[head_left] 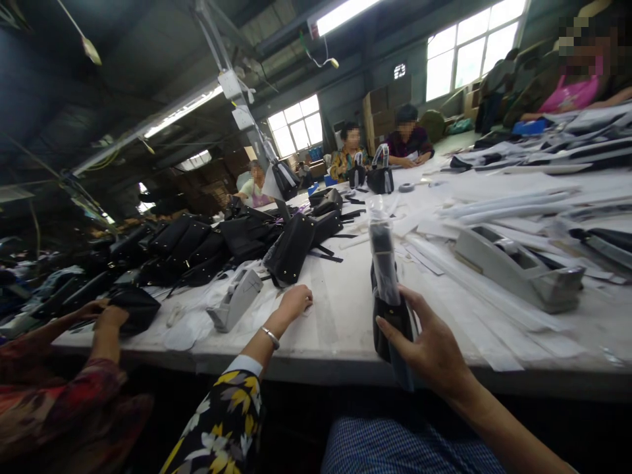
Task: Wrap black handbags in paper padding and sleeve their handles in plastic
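Note:
My right hand (427, 339) grips a small black handbag (388, 319) at the table's front edge, thumb on the near side. The bag's upright handle (382, 257) is wrapped in white and clear film. To the left, my left hand (295, 301), with a silver bangle at the wrist, rests low over the white tabletop (340, 296). Its fingers are curled together; whatever they hold, if anything, is too small to make out. A grey tape dispenser (237, 299) stands left of that hand, and a black bag (290, 250) lies just beyond it.
A bigger grey tape dispenser (518, 266) stands at right among white strips (469, 289). Black bags (182, 243) are heaped at left, where a co-worker's hands (111, 316) hold a black bag (135, 309). Other people sit across the table. Finished-looking bags (380, 179) stand near them.

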The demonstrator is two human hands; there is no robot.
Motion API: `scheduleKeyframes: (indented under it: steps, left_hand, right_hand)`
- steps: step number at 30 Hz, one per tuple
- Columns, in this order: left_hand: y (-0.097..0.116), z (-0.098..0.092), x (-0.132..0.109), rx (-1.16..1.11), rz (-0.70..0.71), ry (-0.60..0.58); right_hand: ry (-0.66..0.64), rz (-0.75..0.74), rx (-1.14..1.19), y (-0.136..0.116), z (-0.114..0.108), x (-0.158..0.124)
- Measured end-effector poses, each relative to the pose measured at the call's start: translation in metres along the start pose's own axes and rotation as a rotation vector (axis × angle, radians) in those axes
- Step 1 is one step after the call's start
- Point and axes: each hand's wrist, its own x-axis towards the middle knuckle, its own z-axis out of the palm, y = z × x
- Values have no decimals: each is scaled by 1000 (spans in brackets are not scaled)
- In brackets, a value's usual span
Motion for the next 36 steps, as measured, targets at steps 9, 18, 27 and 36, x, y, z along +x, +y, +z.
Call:
scheduleKeyframes:
  steps: [9, 18, 27, 36]
  left_hand:
    - [2, -36, -2, -334, 30, 67]
    - [46, -94, -20, -975, 54, 113]
    - [106, -113, -50, -1230, 100, -116]
    - [152, -88, -60, -1522, 133, -105]
  right_hand:
    - [33, -21, -22, 4, -2, -1]
    - [3, -714, -334, -2, -4, 4]
    - [-146, -640, -481, -31, -4, 12]
    - [-4, -529, -381, -32, -7, 9]
